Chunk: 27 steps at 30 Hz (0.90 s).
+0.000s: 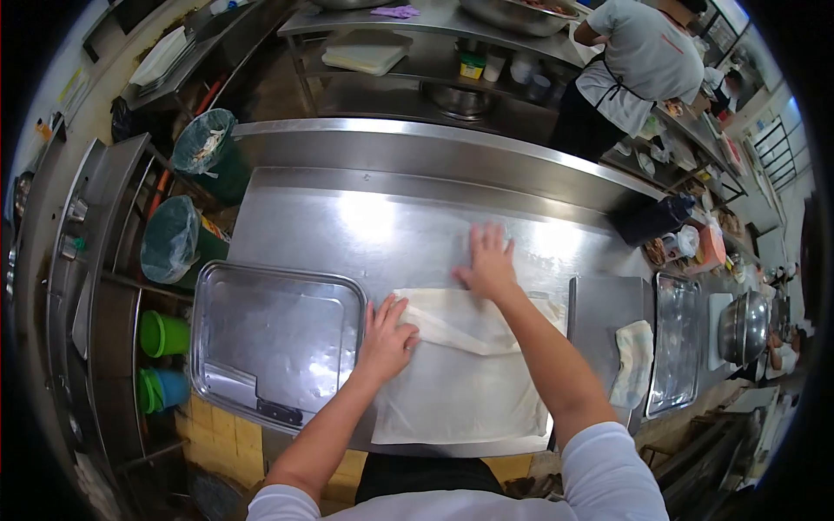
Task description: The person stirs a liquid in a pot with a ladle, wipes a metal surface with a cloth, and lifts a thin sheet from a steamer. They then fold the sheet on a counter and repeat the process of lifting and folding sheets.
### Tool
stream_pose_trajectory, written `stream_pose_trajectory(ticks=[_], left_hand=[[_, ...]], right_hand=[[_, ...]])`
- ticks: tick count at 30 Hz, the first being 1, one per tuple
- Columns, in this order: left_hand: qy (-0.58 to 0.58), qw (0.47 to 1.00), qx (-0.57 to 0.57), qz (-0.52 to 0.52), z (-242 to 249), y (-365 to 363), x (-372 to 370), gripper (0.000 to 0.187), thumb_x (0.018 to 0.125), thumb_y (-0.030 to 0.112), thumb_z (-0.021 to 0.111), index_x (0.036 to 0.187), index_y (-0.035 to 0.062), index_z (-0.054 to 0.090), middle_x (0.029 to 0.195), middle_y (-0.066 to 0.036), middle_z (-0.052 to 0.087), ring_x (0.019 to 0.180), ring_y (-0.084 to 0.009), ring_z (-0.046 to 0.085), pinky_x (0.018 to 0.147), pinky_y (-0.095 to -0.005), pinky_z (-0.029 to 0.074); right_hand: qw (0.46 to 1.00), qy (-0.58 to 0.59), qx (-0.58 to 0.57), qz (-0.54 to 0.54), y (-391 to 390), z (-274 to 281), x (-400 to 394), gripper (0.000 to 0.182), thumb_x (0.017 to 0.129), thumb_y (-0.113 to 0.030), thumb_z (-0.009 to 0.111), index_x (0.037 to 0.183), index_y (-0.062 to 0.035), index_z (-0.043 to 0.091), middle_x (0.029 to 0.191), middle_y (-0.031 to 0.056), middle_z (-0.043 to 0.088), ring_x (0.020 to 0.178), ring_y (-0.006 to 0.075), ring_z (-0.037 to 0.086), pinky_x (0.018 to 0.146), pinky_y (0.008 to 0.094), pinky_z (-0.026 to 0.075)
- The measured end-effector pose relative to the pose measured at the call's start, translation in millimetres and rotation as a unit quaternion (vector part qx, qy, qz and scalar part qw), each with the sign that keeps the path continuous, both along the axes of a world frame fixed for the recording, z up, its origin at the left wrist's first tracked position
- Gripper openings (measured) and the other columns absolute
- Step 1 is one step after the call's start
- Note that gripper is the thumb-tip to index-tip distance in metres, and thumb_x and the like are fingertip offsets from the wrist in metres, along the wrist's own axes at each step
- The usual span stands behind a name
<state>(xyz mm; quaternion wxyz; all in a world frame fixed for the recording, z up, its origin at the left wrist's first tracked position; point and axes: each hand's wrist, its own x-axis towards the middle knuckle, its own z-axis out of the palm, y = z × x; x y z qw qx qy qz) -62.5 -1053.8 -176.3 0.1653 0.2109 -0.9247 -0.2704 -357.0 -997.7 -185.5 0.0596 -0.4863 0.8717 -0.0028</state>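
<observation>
A thin, pale sheet (452, 399) that looks like cloth or plastic lies on the steel table (295, 208), its upper part folded over. My left hand (387, 339) rests on the sheet's upper left corner, fingers spread a little. Beyond the sheet's upper edge is my right hand (488, 265), slightly blurred, its fingers apart and nothing held in it. Left of the sheet, a metal tray (278, 321) holds a cleaver (252, 395) with a dark handle.
To the right are a grey board (599, 304), a folded cloth (633, 356), another tray (678, 339) and a steel bowl (744, 328). Lined bins (174, 243) stand at left. A raised steel ledge (417, 143) runs behind. A person (643, 61) stands beyond it.
</observation>
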Motion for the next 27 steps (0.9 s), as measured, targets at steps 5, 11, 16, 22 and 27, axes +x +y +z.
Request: stream_pose_trajectory(ticks=[5,11,16,22,27], left_hand=[[0.009,1.000,0.011,0.017,7,-5,3,0.011,0.085,0.015,0.078,0.094,0.0099,0.074,0.147,-0.017,0.054,0.147,-0.0410,0.040,0.120,-0.0710,0.024],[0.037,0.998,-0.011,0.050,10,-15,5,0.014,0.082,0.013,0.079,0.095,0.0100,0.074,0.146,-0.015,0.056,0.145,-0.0418,0.042,0.121,-0.0697,0.023],[0.017,0.996,-0.018,0.089,8,-34,-2,0.024,0.086,0.020,0.077,0.107,0.0076,0.074,0.148,-0.018,0.053,0.147,-0.0431,0.038,0.120,-0.0717,0.021],[-0.095,0.988,-0.041,0.115,28,-56,-43,0.057,0.090,0.038,0.076,0.131,0.0003,0.064,0.157,-0.027,0.041,0.153,-0.0458,0.026,0.122,-0.0723,0.015],[-0.152,0.973,-0.089,0.149,3,-83,-83,0.083,0.087,0.052,0.077,0.144,-0.0043,0.053,0.161,-0.031,0.033,0.157,-0.0469,0.018,0.123,-0.0722,0.010]], right_hand=[[0.994,-0.087,0.025,0.064,-15,34,33,0.123,0.081,-0.066,0.077,0.168,-0.0035,0.015,0.173,0.0297,0.012,0.159,0.0506,0.012,0.124,0.0704,0.015],[0.998,-0.044,-0.046,0.005,-40,9,34,0.124,0.079,-0.065,0.079,0.167,-0.0033,0.016,0.172,0.0293,0.013,0.159,0.0503,0.014,0.123,0.0706,0.017],[0.996,-0.043,0.031,0.074,-37,42,60,0.111,0.088,-0.059,0.074,0.166,-0.0007,0.020,0.171,0.0291,0.017,0.157,0.0510,0.019,0.122,0.0695,0.021],[0.978,-0.113,-0.155,-0.084,-23,22,27,0.093,0.096,-0.043,0.072,0.161,0.0050,0.026,0.169,0.0311,0.022,0.152,0.0522,0.028,0.123,0.0611,0.028],[0.980,-0.159,-0.111,-0.041,53,38,44,0.079,0.099,-0.036,0.069,0.156,0.0075,0.036,0.165,0.0295,0.034,0.152,0.0447,0.033,0.125,0.0540,0.029]])
